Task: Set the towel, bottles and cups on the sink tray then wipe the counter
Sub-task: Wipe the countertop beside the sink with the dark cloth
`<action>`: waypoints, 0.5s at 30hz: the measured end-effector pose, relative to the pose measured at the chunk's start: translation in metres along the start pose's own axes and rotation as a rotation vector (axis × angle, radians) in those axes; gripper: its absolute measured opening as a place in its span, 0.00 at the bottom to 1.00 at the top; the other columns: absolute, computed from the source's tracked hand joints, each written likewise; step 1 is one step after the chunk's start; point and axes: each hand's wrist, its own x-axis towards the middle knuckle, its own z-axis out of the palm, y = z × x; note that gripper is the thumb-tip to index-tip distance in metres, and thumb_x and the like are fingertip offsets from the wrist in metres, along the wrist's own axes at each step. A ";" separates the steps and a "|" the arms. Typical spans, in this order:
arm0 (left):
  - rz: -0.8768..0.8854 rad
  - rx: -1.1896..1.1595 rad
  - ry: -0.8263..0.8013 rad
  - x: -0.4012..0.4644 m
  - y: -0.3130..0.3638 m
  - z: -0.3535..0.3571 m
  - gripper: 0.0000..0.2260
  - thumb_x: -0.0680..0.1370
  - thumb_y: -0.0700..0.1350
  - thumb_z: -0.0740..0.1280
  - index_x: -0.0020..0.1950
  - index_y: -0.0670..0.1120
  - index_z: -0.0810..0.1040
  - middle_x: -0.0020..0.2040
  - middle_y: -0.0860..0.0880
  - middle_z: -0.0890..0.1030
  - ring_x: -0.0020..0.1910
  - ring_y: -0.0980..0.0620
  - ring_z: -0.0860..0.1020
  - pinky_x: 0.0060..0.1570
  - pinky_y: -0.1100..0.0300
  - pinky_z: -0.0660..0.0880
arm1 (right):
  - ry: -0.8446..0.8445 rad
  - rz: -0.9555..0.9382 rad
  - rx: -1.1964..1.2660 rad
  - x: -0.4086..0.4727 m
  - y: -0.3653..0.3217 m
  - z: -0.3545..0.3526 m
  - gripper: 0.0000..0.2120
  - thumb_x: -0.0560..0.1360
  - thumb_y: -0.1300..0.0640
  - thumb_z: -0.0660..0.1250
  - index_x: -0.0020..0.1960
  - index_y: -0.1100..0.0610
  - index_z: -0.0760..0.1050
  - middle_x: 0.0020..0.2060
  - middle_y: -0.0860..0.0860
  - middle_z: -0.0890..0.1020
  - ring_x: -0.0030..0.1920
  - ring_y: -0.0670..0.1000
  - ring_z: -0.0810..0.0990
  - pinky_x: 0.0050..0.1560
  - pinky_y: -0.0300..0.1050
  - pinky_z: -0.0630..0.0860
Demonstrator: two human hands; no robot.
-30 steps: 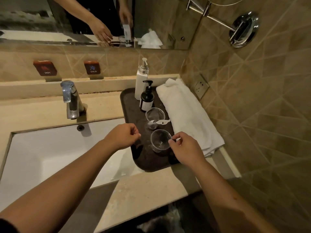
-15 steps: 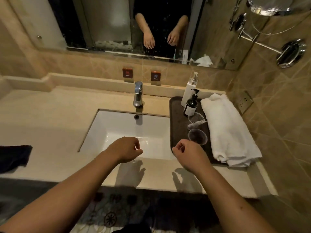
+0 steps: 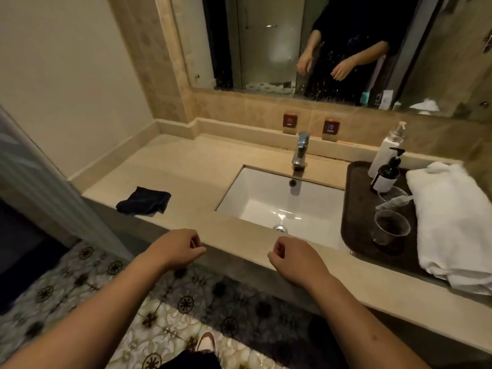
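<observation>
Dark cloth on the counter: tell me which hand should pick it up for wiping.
Left, probably. The dark cloth lies on the counter left of the sink, on the side of the left hand. The right hand is farther off, nearer the tray. Both hands hold nothing.

The counter [image 3: 202, 177] looked like smooth, faintly glossy beige stone around a glossy white ceramic basin [image 3: 279, 201]. Behind the basin stood a shiny chromed metal tap [image 3: 300, 151]. Right of the basin lay a dark matt tray [image 3: 354, 209] carrying clear plastic cups [image 3: 389, 227], a white plastic bottle [image 3: 383, 155], a dark glossy bottle [image 3: 386, 177] and a white terry towel [image 3: 452, 222]. Left of the basin lay a dark soft cloth [image 3: 145, 201].
</observation>
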 end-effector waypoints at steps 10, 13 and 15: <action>-0.163 -0.001 0.067 -0.009 -0.080 -0.018 0.08 0.77 0.56 0.69 0.50 0.52 0.79 0.46 0.54 0.82 0.44 0.55 0.79 0.44 0.59 0.76 | -0.064 -0.177 -0.074 0.040 -0.064 0.035 0.08 0.77 0.47 0.63 0.47 0.50 0.76 0.46 0.49 0.81 0.47 0.51 0.78 0.46 0.46 0.75; -0.177 0.001 0.097 0.000 -0.107 -0.029 0.09 0.77 0.56 0.69 0.51 0.52 0.79 0.46 0.54 0.82 0.46 0.54 0.79 0.43 0.59 0.75 | -0.097 -0.207 -0.110 0.065 -0.094 0.050 0.07 0.77 0.47 0.64 0.47 0.50 0.76 0.46 0.49 0.81 0.47 0.52 0.78 0.45 0.46 0.74; -0.176 -0.009 0.132 0.011 -0.127 -0.039 0.09 0.77 0.56 0.68 0.51 0.52 0.79 0.46 0.55 0.81 0.45 0.55 0.79 0.42 0.59 0.74 | -0.120 -0.232 -0.138 0.085 -0.116 0.064 0.07 0.77 0.47 0.63 0.46 0.50 0.75 0.45 0.49 0.81 0.46 0.52 0.78 0.43 0.46 0.72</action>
